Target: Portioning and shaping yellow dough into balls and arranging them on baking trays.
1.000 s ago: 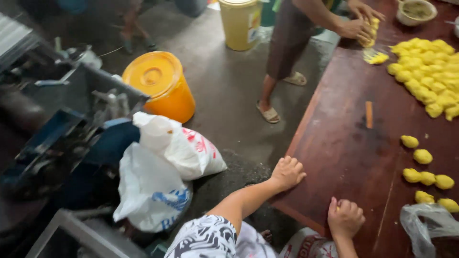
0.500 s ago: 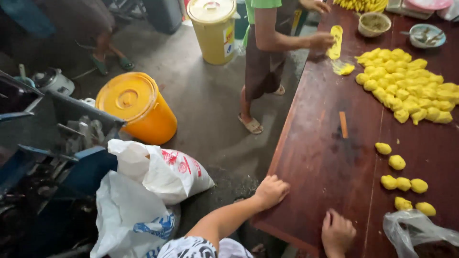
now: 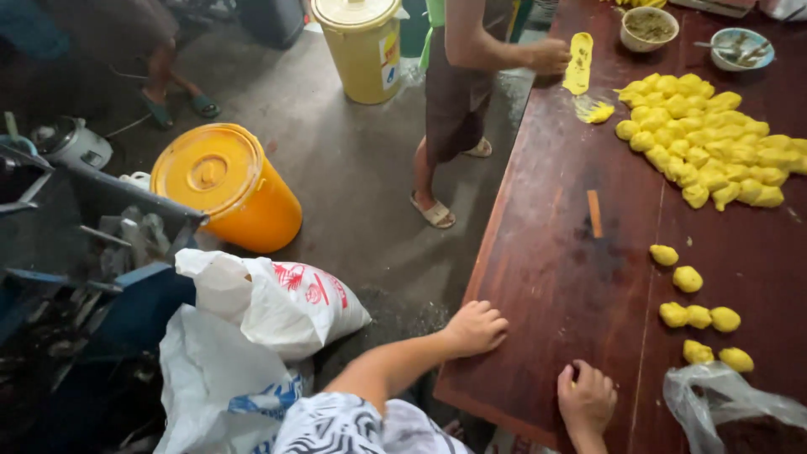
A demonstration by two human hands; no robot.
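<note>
Left hand (image 3: 476, 326) lies palm down on the near edge of the dark red wooden counter (image 3: 555, 277), fingers spread a little and curled over the edge, holding nothing; right hand (image 3: 586, 398) rests just beside it on the counter top, fingers loosely bent, also holding nothing; both forearms reach up from a black-and-white patterned sleeve (image 3: 345, 429) at the bottom of the head view. Nearest to the right hand is a crumpled clear plastic bag (image 3: 727, 402) at the lower right, and just above it a small cluster of yellow dough lumps (image 3: 699, 316) sits apart from the hands; a thin orange stick (image 3: 594, 213) lies alone in the middle of the counter; a large heap of the same yellow lumps (image 3: 710, 143) spreads across the far right. At the far end another person's hand (image 3: 551, 55) touches a flattened yellow strip (image 3: 578, 63), with two bowls (image 3: 649, 27) beyond; that person stands on the concrete floor (image 3: 353, 176) in sandals. Left of the counter, on the floor, stand an orange lidded bucket (image 3: 225, 187) and a pale yellow bucket (image 3: 363, 44); white sacks (image 3: 277, 303) lie near the left arm.
</note>
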